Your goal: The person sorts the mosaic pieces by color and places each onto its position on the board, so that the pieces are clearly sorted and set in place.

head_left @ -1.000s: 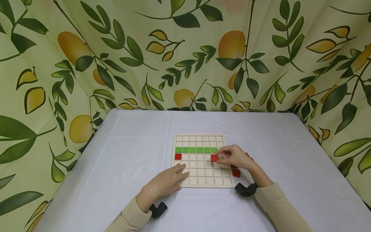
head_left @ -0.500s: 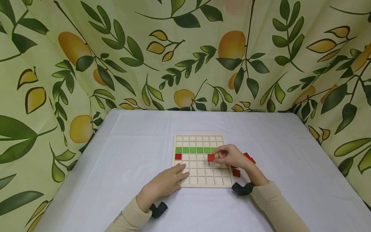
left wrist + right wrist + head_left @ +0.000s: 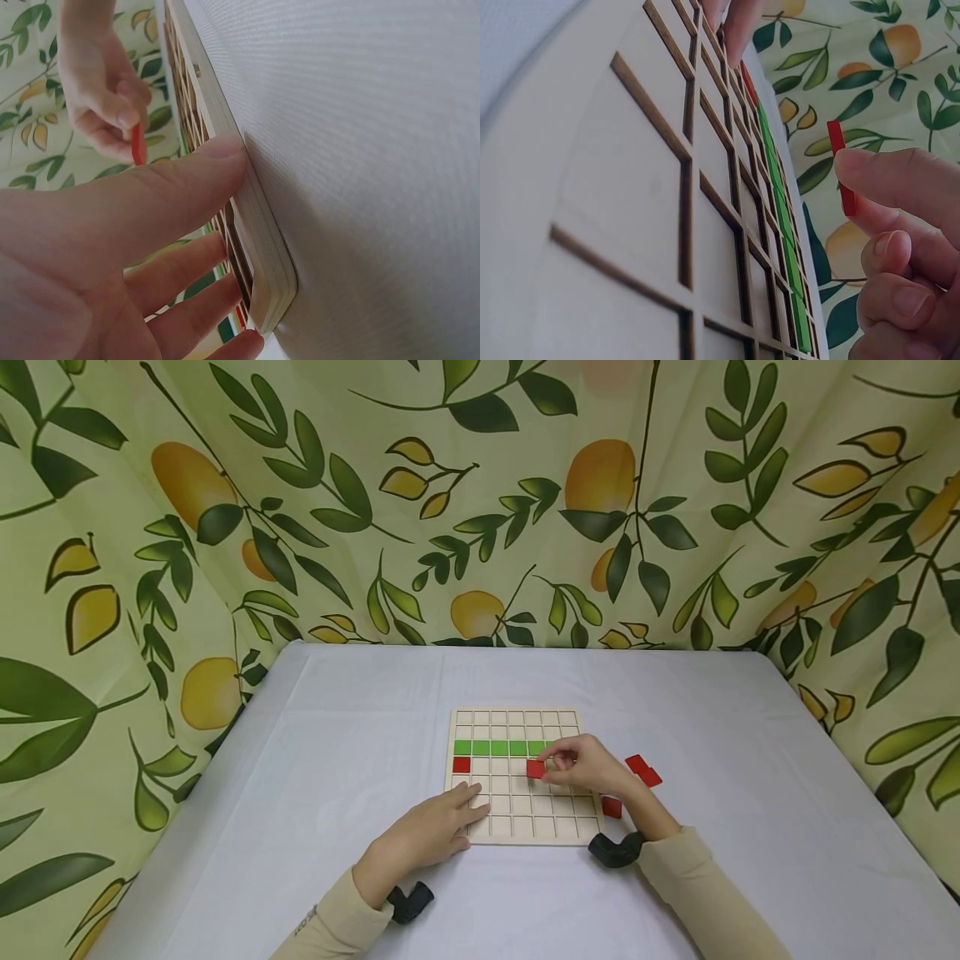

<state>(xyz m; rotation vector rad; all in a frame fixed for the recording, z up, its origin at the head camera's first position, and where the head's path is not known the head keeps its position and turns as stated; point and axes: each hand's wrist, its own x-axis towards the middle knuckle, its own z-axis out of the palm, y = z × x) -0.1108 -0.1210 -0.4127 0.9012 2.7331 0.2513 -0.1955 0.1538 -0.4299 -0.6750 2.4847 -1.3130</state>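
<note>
A wooden grid board (image 3: 532, 828) lies on the table, a row of green square tiles (image 3: 498, 748) across its upper part. Just under that row, at the left end, sits a red tile (image 3: 461, 765). Over the board's middle my right hand (image 3: 588, 768) pinches another red square tile (image 3: 536, 769) between thumb and finger; the right wrist view shows this tile (image 3: 844, 184) edge-on, raised off the grid. My left hand (image 3: 427, 831) rests at the board's lower left corner, fingers extended over the cells and its thumb (image 3: 199, 172) against the board's side edge.
Several loose red tiles (image 3: 637, 764) lie on the white cloth right of the board, one of them (image 3: 612, 807) near the right forearm. Black wrist mounts (image 3: 411, 903) sit on both wrists. A leaf-and-fruit patterned curtain (image 3: 480, 527) hangs behind the table (image 3: 360, 710).
My right hand has moved left across the board with the red tile, uncovering more of the loose tiles at the right. The left hand has stayed in place.
</note>
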